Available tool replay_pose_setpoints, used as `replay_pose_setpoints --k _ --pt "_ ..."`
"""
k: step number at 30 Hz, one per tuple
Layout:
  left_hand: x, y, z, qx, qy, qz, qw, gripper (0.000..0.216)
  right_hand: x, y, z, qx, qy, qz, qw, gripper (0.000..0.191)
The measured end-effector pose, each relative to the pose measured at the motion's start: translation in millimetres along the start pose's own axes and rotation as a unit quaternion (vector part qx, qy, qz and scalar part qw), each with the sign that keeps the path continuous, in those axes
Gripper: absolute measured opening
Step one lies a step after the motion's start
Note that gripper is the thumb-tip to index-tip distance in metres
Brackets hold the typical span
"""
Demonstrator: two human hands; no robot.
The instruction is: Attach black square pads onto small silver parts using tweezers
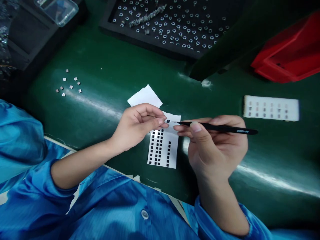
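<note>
My left hand (138,125) is closed in a pinch, thumb against fingertips, over the top edge of a white sheet (163,148) that carries rows of small black squares. What the pinch holds is too small to name. My right hand (215,145) grips black tweezers (215,127), whose tip points left and sits beside a single black square (168,121) near the left fingertips. A blank piece of white paper (145,96) lies just behind the left hand. Both arms wear blue sleeves.
Several small metal parts (68,85) lie loose on the green mat at left. A black tray (170,26) with many such parts stands at the back. A white strip (271,108) lies at right, a red bin (290,53) behind it, a clear box (58,10) top left.
</note>
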State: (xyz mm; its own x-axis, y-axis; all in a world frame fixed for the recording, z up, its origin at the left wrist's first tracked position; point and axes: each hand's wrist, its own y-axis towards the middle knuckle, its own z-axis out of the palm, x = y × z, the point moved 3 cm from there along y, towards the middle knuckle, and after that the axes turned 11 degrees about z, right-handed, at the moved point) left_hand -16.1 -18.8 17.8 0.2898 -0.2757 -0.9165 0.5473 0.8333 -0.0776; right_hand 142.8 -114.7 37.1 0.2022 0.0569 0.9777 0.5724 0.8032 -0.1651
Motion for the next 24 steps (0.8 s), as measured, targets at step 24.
replay_pose_setpoints --k 24 --pt "0.9 3.3 -0.5 -0.020 0.018 -0.072 0.997 0.007 -15.3 10.8 -5.1 0.032 0.017 0.021 0.999 0.030"
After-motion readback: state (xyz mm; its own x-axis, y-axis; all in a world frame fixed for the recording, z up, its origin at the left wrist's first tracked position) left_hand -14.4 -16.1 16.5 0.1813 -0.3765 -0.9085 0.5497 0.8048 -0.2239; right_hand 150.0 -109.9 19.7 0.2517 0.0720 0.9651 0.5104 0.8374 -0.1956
